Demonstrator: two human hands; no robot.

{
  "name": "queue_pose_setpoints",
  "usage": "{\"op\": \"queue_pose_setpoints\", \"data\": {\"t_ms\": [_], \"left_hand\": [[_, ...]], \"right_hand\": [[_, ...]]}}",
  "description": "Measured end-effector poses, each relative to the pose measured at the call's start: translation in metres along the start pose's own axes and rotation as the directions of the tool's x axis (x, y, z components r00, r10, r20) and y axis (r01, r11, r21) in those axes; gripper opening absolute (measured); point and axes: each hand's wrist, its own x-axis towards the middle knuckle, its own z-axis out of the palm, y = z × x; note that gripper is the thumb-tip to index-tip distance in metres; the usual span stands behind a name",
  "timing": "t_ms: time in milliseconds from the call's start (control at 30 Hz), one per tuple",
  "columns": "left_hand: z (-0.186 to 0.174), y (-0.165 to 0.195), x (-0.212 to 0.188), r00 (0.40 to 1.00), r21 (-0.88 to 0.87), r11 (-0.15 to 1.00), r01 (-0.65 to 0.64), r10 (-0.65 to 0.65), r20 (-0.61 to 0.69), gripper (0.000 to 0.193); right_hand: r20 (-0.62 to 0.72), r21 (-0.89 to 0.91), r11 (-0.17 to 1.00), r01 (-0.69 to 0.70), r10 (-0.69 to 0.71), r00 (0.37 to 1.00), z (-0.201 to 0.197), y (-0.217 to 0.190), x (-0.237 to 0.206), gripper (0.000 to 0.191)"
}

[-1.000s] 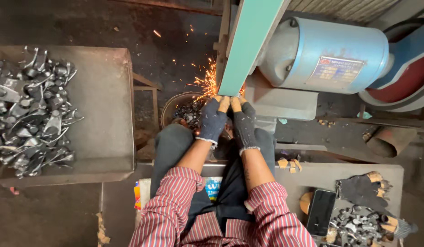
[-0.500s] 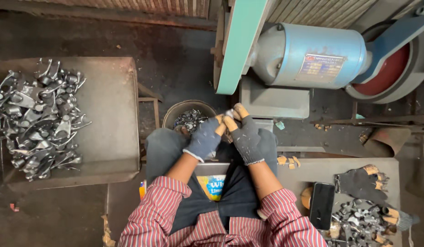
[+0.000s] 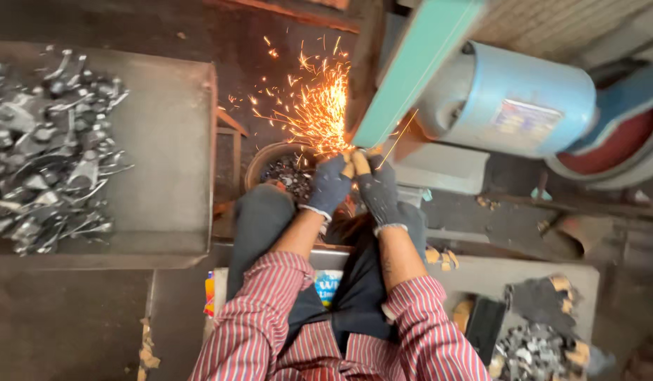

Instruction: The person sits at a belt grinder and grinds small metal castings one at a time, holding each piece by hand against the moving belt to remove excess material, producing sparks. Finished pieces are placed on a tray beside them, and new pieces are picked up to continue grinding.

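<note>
Knit-gloved left hand (image 3: 331,185) and right hand (image 3: 378,189) pinch a hidden piece against the green belt (image 3: 411,67), sparks (image 3: 316,106) flying.

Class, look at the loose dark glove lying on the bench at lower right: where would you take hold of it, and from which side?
Probably grip the dark knitted body of the glove, pinching it from above. It lies flat and limp on the grey bench, so only the top face is open. Its tan fingertips point right, beside the pile of metal parts, so coming from the left or above looks clearest.
</note>
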Motion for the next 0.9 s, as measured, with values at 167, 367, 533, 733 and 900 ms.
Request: {"op": "queue_pose_setpoints", "data": {"t_ms": [167,367,533,733,900], "left_hand": [[-0.014,0.016,0.007,0.995,0.226,0.969,-0.102,0.099,0.022,0.028],[-0.038,0.037,0.003,0.994,0.049,0.993,-0.107,0.107,0.016,0.029],[0.002,0.035,-0.028,0.922,-0.765,0.560,0.319,-0.368,0.116,0.037],[0.041,0.022,-0.032,0.858,-0.944,0.011,0.331,-0.420,0.296,0.029],[0.014,0.003,-0.007,0.987,-0.605,0.794,0.059,-0.136,-0.082,0.024]], "right_hand": [[0.091,0.812,0.572,-0.121,0.082,0.993,0.029,0.000,-0.004,0.027],[0.234,0.959,0.115,-0.260,0.199,0.952,0.037,-0.016,-0.007,0.030],[-0.039,0.336,0.939,0.066,-0.056,0.998,-0.001,-0.024,-0.025,0.030],[-0.042,0.189,0.982,-0.015,0.023,0.999,0.003,-0.011,0.000,0.028],[0.026,0.441,0.897,-0.030,0.020,0.999,0.010,0.009,0.013,0.027]]}}
